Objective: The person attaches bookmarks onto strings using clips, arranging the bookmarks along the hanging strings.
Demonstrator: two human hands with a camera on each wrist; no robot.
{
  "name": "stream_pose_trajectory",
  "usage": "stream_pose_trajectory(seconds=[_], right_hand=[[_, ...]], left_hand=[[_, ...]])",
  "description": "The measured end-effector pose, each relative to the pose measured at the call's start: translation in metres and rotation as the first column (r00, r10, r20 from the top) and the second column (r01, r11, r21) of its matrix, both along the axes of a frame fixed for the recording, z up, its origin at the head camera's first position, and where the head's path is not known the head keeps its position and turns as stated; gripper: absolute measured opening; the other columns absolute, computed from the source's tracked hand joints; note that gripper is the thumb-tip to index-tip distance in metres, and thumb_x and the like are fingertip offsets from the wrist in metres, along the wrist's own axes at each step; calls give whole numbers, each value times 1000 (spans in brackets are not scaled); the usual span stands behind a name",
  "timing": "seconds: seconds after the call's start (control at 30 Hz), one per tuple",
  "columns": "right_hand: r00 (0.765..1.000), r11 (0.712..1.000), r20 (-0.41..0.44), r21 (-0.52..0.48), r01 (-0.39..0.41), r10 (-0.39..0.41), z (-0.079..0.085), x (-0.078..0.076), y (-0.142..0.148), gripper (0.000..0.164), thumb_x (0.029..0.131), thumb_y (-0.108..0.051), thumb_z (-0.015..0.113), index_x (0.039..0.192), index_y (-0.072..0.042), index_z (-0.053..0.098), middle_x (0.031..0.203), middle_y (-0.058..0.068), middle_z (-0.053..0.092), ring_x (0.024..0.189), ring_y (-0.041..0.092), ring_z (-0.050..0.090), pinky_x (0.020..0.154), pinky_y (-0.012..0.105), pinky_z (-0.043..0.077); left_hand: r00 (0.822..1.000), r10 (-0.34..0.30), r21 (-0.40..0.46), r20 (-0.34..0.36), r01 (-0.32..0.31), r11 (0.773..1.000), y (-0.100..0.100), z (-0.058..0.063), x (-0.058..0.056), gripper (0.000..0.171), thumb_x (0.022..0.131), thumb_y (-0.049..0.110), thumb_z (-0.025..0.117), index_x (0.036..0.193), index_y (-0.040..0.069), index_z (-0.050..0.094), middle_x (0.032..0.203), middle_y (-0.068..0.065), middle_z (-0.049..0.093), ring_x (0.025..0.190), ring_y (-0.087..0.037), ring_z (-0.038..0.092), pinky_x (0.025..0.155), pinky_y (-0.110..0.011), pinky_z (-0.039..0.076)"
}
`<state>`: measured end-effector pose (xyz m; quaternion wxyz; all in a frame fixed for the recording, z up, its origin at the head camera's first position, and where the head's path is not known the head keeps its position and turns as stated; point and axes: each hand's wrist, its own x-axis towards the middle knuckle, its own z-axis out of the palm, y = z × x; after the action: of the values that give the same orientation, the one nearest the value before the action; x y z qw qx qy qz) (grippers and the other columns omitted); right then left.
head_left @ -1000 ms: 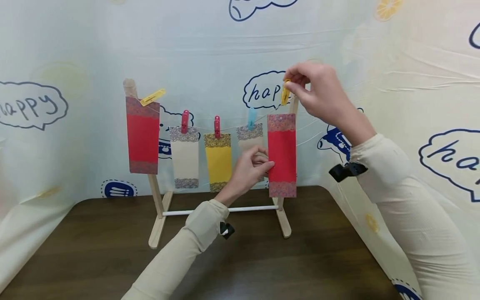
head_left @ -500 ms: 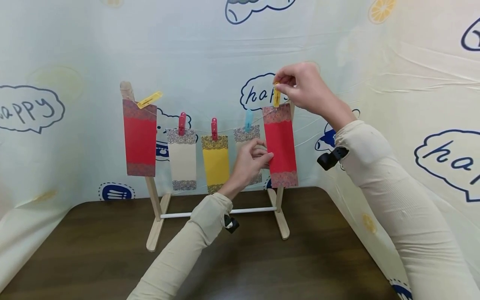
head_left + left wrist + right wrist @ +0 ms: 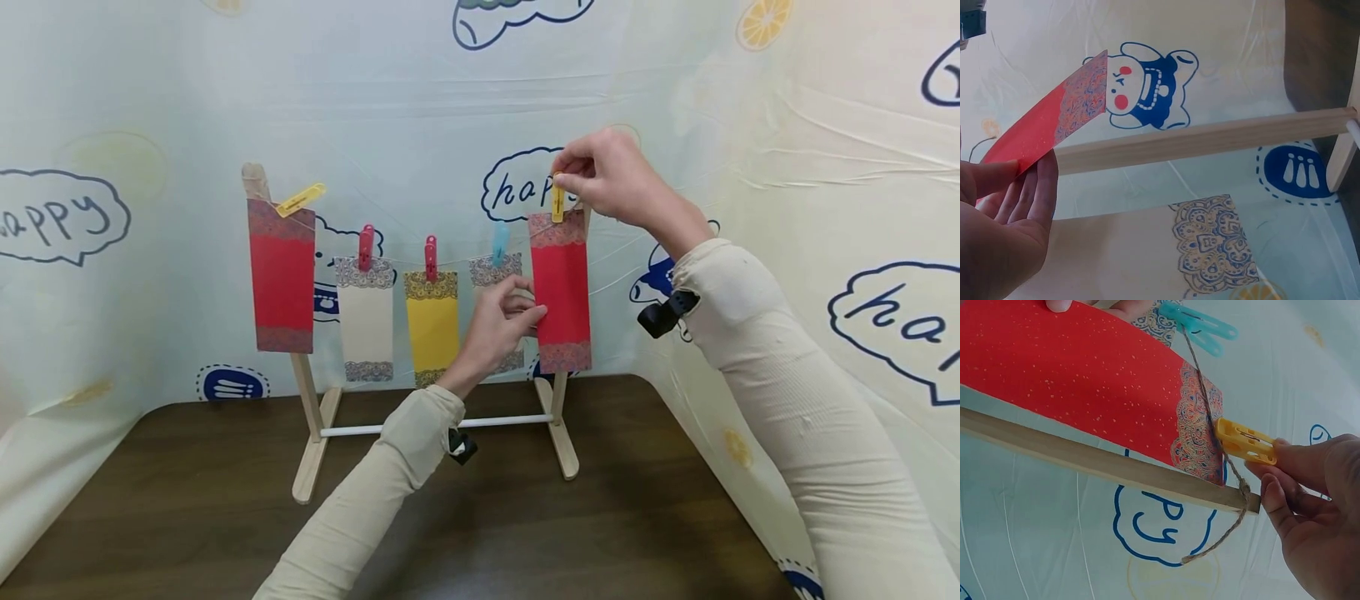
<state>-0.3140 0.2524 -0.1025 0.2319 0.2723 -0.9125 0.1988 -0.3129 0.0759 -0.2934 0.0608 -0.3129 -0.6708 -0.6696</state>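
Note:
My left hand (image 3: 498,332) pinches the left edge of a red paper card (image 3: 561,292) with patterned bands at both ends. My right hand (image 3: 617,179) pinches a yellow clothespin (image 3: 557,200) at the card's top edge. In the right wrist view the clothespin's tip overlaps the patterned band, right at the twine (image 3: 1202,387) that crosses the card's face. The wooden post (image 3: 1085,453) runs behind the card, with the twine knotted near its end. In the left wrist view the card's lower end (image 3: 1082,97) curves outward past my fingers.
Left along the twine hang another red card (image 3: 282,283) under a tilted yellow clothespin (image 3: 301,200), a white card (image 3: 365,321) and a yellow card (image 3: 432,321) under red clothespins. A second white card (image 3: 497,268), partly hidden, hangs from a blue clothespin (image 3: 500,242). A white rod (image 3: 502,422) joins the stand's feet.
The red card has risen to the twine, with its top tilting and then straightening. The yellow clothespin has come down and left onto the card's top edge.

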Motion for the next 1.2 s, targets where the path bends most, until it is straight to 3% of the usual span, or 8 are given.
stream_pose_trajectory(seconds=[0.27, 0.43, 0.83, 1.03, 1.2], right_hand=[[999, 999, 40, 36, 26, -27, 3, 2, 3, 28, 100, -18, 59, 117, 0, 71, 101, 16, 70, 80, 24, 54, 66, 28, 44], [999, 999, 48, 43, 5, -8, 3, 0, 6, 25, 100, -15, 60, 114, 1, 72, 100, 16, 71, 77, 23, 56, 64, 25, 46], [997, 1000, 81, -17, 2, 0, 4, -7, 11, 27, 100, -16, 61, 115, 3, 71, 103, 17, 70, 81, 22, 57, 66, 21, 47], [991, 999, 130, -47, 19, -13, 5, -8, 9, 30, 101, -17, 59, 120, 5, 68, 108, 18, 68, 87, 24, 58, 69, 20, 50], [989, 997, 148, -71, 31, -20, 4, -10, 10, 32, 101, -18, 58, 122, 5, 67, 111, 18, 68, 88, 24, 58, 73, 26, 53]], left_hand=[[1000, 1, -5, 0, -1, 1000, 0, -2, -3, 20, 95, 1, 65, 113, 1, 57, 100, -21, 72, 86, -29, 72, 74, -37, 60], [1000, -8, 4, 14, 7, 1000, 1, -4, -6, 19, 94, 0, 65, 112, 1, 57, 100, -21, 72, 85, -29, 72, 74, -38, 60], [1000, -17, -5, -11, 17, 1000, 1, -2, -10, 21, 95, 0, 65, 114, -2, 57, 102, -25, 71, 87, -35, 72, 75, -39, 60], [1000, -16, 7, -10, 16, 1000, -1, 0, -10, 20, 95, -1, 64, 113, 0, 57, 101, -23, 72, 85, -31, 72, 74, -38, 60], [1000, -26, 12, -4, 26, 1000, -1, 1, -10, 21, 95, 0, 65, 113, 1, 57, 101, -22, 72, 85, -30, 72, 74, -39, 60]])
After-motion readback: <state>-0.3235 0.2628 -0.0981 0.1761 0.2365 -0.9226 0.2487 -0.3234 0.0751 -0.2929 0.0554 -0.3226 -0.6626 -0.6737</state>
